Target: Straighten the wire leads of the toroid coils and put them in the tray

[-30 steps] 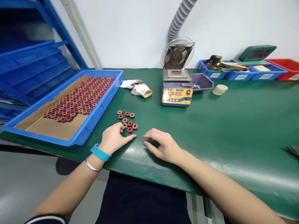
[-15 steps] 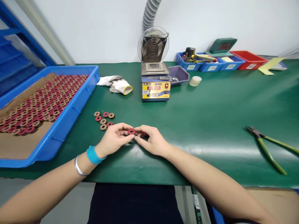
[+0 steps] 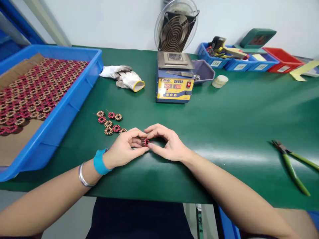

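Observation:
Just above the green mat, a small red wire-wound ring coil (image 3: 146, 142) sits between my two hands, tilted with its face turned toward the right. My left hand (image 3: 126, 147), with a blue band and a silver bangle at the wrist, pinches the coil from the left. On the other side my right hand (image 3: 169, 144) has thumb and fingertips closed on it; part of the coil is hidden by fingers. Several loose ring coils (image 3: 108, 123), some red and some copper-coloured, lie just beyond my left hand.
At left stands a blue tray (image 3: 82, 99) holding rows of coils. Behind are white gloves (image 3: 123, 78), a solder pot (image 3: 174, 89) with a fan (image 3: 175, 33), a purple bin (image 3: 205, 71), and blue bins (image 3: 240, 65). Green-handled cutters (image 3: 289, 166) lie at right.
The coil has turned between my fingers, from its face showing upward to a tilted pose. My head view has shifted, so the bench things appear displaced.

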`<action>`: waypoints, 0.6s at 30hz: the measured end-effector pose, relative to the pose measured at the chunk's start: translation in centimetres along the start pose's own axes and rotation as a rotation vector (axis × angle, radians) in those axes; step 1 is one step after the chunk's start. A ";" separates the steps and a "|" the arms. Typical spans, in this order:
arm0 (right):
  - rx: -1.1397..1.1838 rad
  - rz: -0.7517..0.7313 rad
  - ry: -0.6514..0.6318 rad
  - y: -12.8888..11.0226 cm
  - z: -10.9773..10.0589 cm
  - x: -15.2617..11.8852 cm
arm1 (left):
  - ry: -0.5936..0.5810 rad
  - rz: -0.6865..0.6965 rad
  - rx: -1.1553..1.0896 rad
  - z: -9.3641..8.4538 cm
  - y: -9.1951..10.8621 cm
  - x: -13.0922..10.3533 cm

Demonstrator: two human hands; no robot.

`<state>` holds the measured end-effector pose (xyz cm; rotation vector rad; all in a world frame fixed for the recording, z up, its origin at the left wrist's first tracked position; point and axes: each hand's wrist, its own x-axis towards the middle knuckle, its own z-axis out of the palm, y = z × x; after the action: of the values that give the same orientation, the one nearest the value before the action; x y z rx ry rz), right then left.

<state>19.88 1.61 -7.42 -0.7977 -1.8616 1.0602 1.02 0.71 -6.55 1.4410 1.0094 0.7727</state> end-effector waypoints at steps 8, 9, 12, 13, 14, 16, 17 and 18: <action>0.008 0.012 -0.082 -0.2 -0.4 0.0 | -0.044 0.054 0.016 0.1 -0.3 -0.2; 0.005 0.015 -0.086 -0.2 -0.4 0.0 | -0.044 0.059 0.019 0.1 -0.3 -0.3; -0.006 0.043 -0.108 -0.4 -0.5 -0.1 | -0.054 0.072 0.039 0.1 -0.4 -0.3; -0.008 0.058 -0.118 -0.5 -0.5 -0.1 | -0.061 0.075 0.048 0.0 -0.4 -0.3; -0.008 0.075 -0.125 -0.5 -0.6 -0.1 | -0.068 0.076 0.055 0.0 -0.4 -0.3; 0.009 0.118 -0.114 -0.6 -1.0 -0.1 | -0.074 0.069 0.054 0.0 -0.4 -0.3; 0.028 0.145 -0.091 -0.6 -1.3 -0.1 | -0.073 0.060 0.049 -0.1 -0.3 -0.2; 0.053 0.171 -0.054 -0.6 -1.5 -0.2 | -0.070 0.046 0.043 -0.1 -0.2 -0.2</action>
<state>21.25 1.79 -6.51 -0.9187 -1.8267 1.2438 0.81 0.55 -6.76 1.5229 0.9473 0.7322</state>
